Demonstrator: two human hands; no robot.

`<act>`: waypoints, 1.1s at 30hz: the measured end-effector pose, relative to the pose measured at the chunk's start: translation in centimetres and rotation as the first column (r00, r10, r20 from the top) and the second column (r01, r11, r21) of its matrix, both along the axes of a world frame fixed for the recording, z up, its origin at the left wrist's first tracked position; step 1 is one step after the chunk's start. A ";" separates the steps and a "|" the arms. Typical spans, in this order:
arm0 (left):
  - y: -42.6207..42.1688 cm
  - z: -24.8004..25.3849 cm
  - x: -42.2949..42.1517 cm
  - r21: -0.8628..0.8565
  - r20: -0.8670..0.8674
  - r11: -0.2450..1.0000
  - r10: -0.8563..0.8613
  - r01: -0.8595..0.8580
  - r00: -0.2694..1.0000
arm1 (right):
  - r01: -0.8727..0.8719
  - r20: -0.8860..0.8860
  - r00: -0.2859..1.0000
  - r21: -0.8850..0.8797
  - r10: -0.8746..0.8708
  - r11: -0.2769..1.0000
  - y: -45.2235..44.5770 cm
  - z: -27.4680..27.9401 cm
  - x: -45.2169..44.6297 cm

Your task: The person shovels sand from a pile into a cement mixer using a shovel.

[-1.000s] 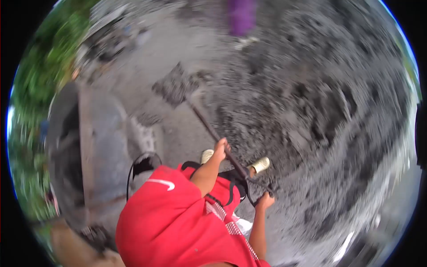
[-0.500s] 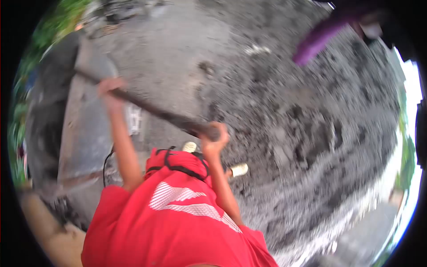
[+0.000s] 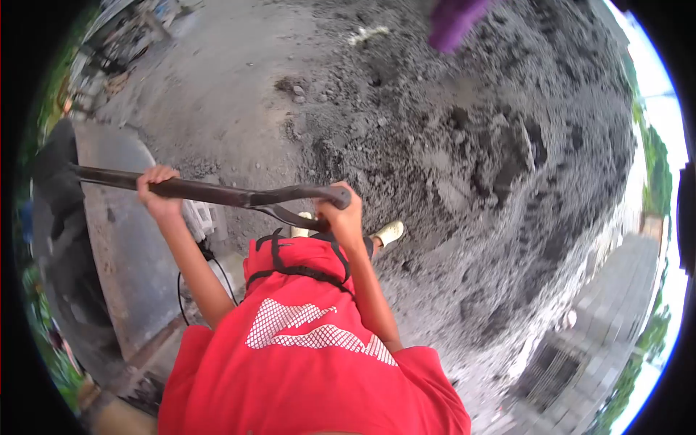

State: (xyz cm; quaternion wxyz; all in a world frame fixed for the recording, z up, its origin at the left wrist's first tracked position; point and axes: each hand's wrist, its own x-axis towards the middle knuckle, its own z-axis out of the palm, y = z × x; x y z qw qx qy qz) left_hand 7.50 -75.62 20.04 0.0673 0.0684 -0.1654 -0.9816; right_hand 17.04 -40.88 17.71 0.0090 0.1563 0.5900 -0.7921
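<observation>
A dark shovel (image 3: 217, 193) runs across the left half of the head view, its shaft pointing left and its split D-handle towards me. My left hand (image 3: 159, 190) is wrapped round the shaft. At the other end, my right hand (image 3: 342, 216) is closed on the D-handle grip, in front of my waist. The shaft's far end reaches over the rim of a large grey metal container (image 3: 130, 246) with dark grey material inside. I cannot make out the blade against that dark material.
A rough heap of grey sand-like material (image 3: 500, 188) spreads over the right side. Grey blocks (image 3: 609, 304) are stacked at lower right. A purple shape (image 3: 453, 25), perhaps a sleeve, shows at the top. A black cable (image 3: 181, 293) loops beside the container.
The shovel has turned closer to level, its far end over the container. My left hand has shifted left and down in view. The purple shape has moved left and up.
</observation>
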 end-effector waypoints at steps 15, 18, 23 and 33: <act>42.5 -21.6 10.9 0.210 0.869 0.178 -0.485 0.961 -0.100 | 0.436 -0.054 0.647 0.845 -0.761 0.310 9.4 12.0 24.6; 49.8 -21.0 16.6 0.484 0.740 -0.055 -0.507 0.873 -0.443 | 0.413 -0.128 0.533 0.902 -0.836 0.125 9.8 15.4 26.4; 57.3 -18.3 19.7 0.396 0.735 -0.318 -0.453 0.861 -0.505 | 0.484 -0.269 0.430 0.875 -0.862 -0.031 11.1 17.5 26.3; 46.2 -12.9 3.4 -0.332 0.758 -0.541 -0.640 0.773 -0.123 | 0.812 -0.518 0.408 0.583 -0.752 0.039 9.1 5.4 15.7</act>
